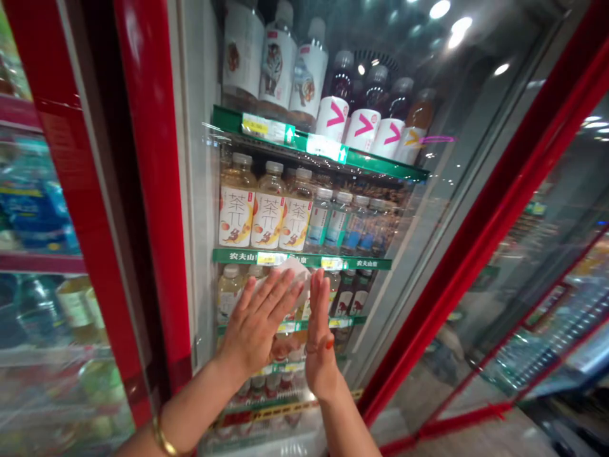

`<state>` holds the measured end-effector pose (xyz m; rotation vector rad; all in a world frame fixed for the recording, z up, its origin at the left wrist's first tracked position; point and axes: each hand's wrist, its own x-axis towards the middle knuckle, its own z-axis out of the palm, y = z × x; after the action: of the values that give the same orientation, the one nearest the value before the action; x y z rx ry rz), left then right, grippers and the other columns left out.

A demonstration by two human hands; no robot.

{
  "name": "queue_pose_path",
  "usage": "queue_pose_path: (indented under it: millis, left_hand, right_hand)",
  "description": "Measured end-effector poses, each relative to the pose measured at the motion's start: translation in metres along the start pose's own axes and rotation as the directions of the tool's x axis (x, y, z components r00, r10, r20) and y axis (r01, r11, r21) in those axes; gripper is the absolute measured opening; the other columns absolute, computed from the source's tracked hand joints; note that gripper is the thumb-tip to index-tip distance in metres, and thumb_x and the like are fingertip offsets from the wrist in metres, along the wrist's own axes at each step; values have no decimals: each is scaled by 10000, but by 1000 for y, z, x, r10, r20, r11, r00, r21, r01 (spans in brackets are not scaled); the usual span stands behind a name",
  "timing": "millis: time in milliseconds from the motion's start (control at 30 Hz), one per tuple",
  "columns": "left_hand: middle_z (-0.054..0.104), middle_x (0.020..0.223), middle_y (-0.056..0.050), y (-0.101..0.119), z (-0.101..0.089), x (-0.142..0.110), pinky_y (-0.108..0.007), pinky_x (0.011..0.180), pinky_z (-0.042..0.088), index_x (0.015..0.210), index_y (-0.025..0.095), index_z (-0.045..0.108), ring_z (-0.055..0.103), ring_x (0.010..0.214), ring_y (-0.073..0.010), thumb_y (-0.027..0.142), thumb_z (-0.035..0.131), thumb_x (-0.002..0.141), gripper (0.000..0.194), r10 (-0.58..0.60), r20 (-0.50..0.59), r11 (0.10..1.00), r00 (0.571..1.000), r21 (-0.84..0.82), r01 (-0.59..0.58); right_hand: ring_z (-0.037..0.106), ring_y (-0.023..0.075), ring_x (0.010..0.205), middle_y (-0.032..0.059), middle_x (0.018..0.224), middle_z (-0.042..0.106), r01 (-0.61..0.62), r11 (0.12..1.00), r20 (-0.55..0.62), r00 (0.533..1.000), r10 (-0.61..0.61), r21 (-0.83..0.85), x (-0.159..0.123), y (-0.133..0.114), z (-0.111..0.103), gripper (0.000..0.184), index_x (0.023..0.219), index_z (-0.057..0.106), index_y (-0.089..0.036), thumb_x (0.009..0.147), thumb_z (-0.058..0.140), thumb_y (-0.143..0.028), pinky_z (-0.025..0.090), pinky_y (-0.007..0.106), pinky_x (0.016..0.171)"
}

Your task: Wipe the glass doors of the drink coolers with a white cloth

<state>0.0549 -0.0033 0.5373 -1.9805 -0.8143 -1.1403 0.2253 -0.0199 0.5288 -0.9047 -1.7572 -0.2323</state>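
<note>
My left hand (261, 317) lies flat, with stretched fingers slightly apart, over a white sheet like a tissue or cloth (301, 271) at the glass door (404, 209) of a drinks cabinet. Part of the sheet shows past the fingertips; the rest is hidden under the hand. Close on its right, my right hand (320, 330) is turned edge-on, its fingers straight and pointing up, with nothing visible in it. Whether its edge touches the glass I cannot tell. Behind the hands, bottles with white labels (269, 219) stand on shelves with green edge strips (366, 263).
A red door frame (147, 190) runs down the left, and another red frame bar (476, 254) slants across the right. Further bottles (38, 197) stand in a blurred cabinet at far left. Large bottles (278, 63) fill the upper shelf. Lights reflect in the glass.
</note>
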Motion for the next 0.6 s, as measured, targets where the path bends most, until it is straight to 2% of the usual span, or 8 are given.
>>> queue_pose_path:
  millis: [67, 133, 233, 333, 400, 500, 533, 600]
  left_hand:
    - [416, 1797, -22, -10, -2, -11, -425, 1475, -35, 1773, 285, 255, 112, 1764, -166, 483, 482, 1116, 723, -119, -12, 979, 993, 168, 119]
    - [287, 1850, -50, -19, -11, -16, -510, 1475, -38, 1787, 302, 178, 61, 1771, -215, 342, 584, 1076, 820, -252, -52, 928, 966, 272, 256]
    - [-50, 1878, -176, -22, -20, 8, -727, 1430, -38, 1796, 191, 59, -133, 1752, -387, 302, 597, 1055, 922, -425, -186, 820, 886, 334, 464]
    - [-110, 1877, -188, -6, -6, 43, -745, 1437, 32, 1794, 178, 48, -119, 1756, -406, 284, 534, 1068, 880, -450, -338, 797, 826, 266, 543]
    - [-14, 1893, -157, 9, 12, 44, -651, 1470, 90, 1794, 180, 40, -7, 1777, -342, 322, 505, 1081, 862, -379, -291, 845, 878, 278, 457]
    - [77, 1893, -100, 18, 21, 17, -489, 1489, 73, 1791, 158, 104, 54, 1777, -272, 439, 509, 1087, 859, -218, -86, 884, 972, 404, 234]
    - [73, 1894, -94, 15, 17, 9, -457, 1489, 66, 1791, 156, 107, 45, 1777, -264, 447, 506, 1088, 859, -218, -56, 873, 974, 435, 220]
    - [21, 1897, -119, 2, 2, 9, -493, 1496, 58, 1793, 154, 35, 15, 1778, -290, 439, 455, 1108, 853, -310, -101, 824, 945, 468, 320]
  right_hand:
    - [529, 288, 1609, 153, 1830, 384, 74, 991, 18, 997, -77, 109, 1, 17, -26, 708, 1827, 18, -291, 1173, 46, -560, 594, 532, 1146]
    - [564, 307, 1579, 146, 1787, 461, 123, 988, -60, 991, -117, 98, 3, 44, -53, 647, 1807, 224, -312, 1188, 302, -482, 611, 530, 1137]
    - [472, 375, 1644, 125, 1772, 487, 122, 981, -251, 955, -158, -151, 11, 96, -83, 656, 1746, 408, -348, 1109, 561, -307, 498, 672, 1257]
    - [270, 437, 1728, 112, 1852, 334, 131, 908, -301, 917, -263, -397, 17, 146, -92, 782, 1785, 321, -345, 1072, 636, -280, 351, 806, 1309]
    - [219, 431, 1741, 101, 1873, 247, 181, 862, -257, 908, -331, -473, 18, 168, -89, 805, 1801, 268, -311, 1077, 617, -287, 297, 820, 1331]
    - [237, 416, 1738, 75, 1870, 240, 213, 842, -226, 904, -362, -495, 14, 183, -81, 775, 1795, 285, -312, 1081, 583, -349, 247, 829, 1349]
    - [248, 419, 1734, 71, 1864, 259, 210, 843, -232, 903, -362, -495, 12, 185, -79, 774, 1788, 306, -320, 1073, 595, -379, 243, 833, 1349]
    - [263, 420, 1730, 72, 1854, 292, 206, 843, -245, 898, -364, -497, 9, 185, -77, 786, 1779, 334, -315, 1056, 626, -419, 243, 826, 1354]
